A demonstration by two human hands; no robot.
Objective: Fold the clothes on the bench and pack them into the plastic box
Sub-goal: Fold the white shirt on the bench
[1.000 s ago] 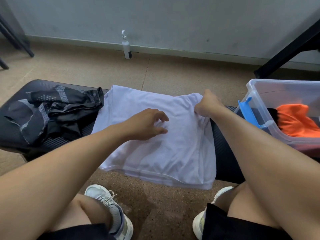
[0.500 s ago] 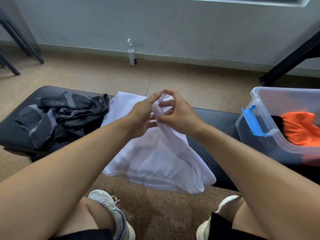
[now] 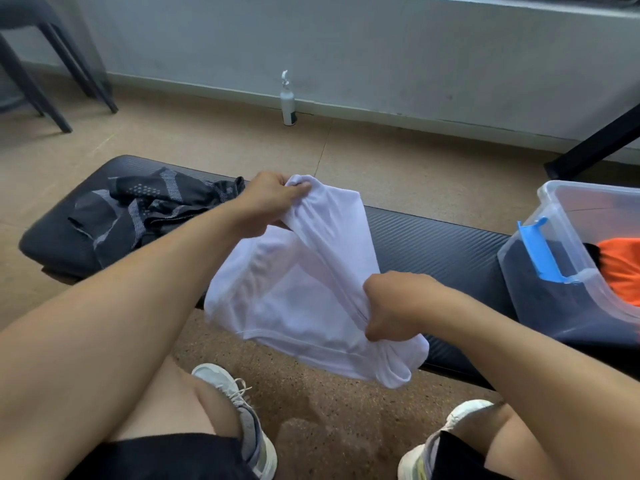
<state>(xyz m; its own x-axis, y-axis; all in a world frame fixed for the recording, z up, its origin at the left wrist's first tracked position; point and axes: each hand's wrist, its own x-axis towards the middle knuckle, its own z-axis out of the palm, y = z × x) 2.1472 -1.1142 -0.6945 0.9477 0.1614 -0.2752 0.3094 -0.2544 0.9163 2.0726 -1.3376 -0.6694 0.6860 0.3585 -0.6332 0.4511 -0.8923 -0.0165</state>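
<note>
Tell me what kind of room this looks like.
Probably a plain indoor room at home or a small gym: a padded black bench on speckled flooring, a bare wall, and a pump bottle by the skirting.

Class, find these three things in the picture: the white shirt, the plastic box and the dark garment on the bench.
white shirt (image 3: 294, 299): head view, middle of the hanging cloth.
plastic box (image 3: 568, 251): head view, clear near wall.
dark garment (image 3: 152, 206): head view, patterned middle of the heap.
</note>
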